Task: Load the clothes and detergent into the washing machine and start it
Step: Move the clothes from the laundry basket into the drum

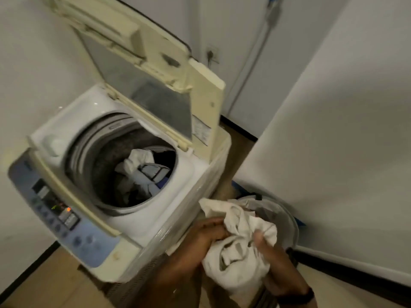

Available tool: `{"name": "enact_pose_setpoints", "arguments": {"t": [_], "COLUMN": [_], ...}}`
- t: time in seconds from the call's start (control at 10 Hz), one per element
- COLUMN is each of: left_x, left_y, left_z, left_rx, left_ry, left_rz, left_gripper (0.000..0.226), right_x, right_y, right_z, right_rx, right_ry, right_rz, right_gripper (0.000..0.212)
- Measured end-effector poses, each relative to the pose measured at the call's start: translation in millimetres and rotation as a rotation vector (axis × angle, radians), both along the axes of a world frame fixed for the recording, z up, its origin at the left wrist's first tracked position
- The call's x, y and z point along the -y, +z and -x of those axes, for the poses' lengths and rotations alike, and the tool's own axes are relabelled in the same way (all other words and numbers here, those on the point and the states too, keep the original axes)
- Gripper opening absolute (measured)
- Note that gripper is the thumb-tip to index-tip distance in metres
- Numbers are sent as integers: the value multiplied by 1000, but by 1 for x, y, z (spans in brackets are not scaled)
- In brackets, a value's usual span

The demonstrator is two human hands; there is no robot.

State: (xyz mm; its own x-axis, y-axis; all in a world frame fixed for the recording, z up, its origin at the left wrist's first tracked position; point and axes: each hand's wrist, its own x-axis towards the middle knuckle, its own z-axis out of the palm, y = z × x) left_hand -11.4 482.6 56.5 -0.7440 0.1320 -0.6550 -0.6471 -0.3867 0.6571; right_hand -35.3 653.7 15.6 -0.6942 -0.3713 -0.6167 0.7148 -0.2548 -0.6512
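A white top-loading washing machine (195, 172) stands at the left with its yellowed lid (155, 70) raised. Inside its drum (95, 156) lie several clothes (142, 170), white, grey and dark. To the right of the machine, low in the view, both hands hold a crumpled white garment (235, 254). My left hand (204, 236) grips it from the left side. My right hand (269, 261) grips it from the right, thumb on top. The garment hangs above a laundry basket (287, 218) on the floor. No detergent shows.
The blue control panel (60, 212) with lit indicators faces the lower left. White walls close in on the left and right, and a door (289, 63) stands behind. A pipe (251, 70) runs down the back wall. Tan floor shows around the machine.
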Motion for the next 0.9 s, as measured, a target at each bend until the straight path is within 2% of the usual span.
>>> {"name": "enact_pose_setpoints", "arguments": {"t": [0.1,0.2,0.3,0.4,0.5,0.6,0.7,0.8,0.9], "left_x": [51,136,177,225,248,256,243,196,150], "left_y": [34,81,88,57,11,-53,-74,-73,-68], "left_z": [-7,-20,-23,-8,6,10,5,0,1], "left_rx": [-154,-444,-544,-460,-259,-9,73,-10,-76], "left_ry": [82,155,258,473,541,496,519,613,580], "left_rz": [90,279,403,626,818,945,934,921,948], "left_gripper": [28,57,61,43,37,42,40,26,18], "right_x": [53,120,173,251,284,288,270,217,170], "right_y": [70,74,72,40,6,-34,-45,-45,-49], "right_z": [8,32,52,78,89,87,86,81,73], "right_rx": [-132,-264,-367,-452,-401,-452,-482,-456,-364], "right_ry": [208,358,379,346,449,619,510,283,87], "right_rz": [64,58,80,48,-47,-494,-616,-575,-543], "right_gripper": [56,71,80,29,35,74,48,14,13]}}
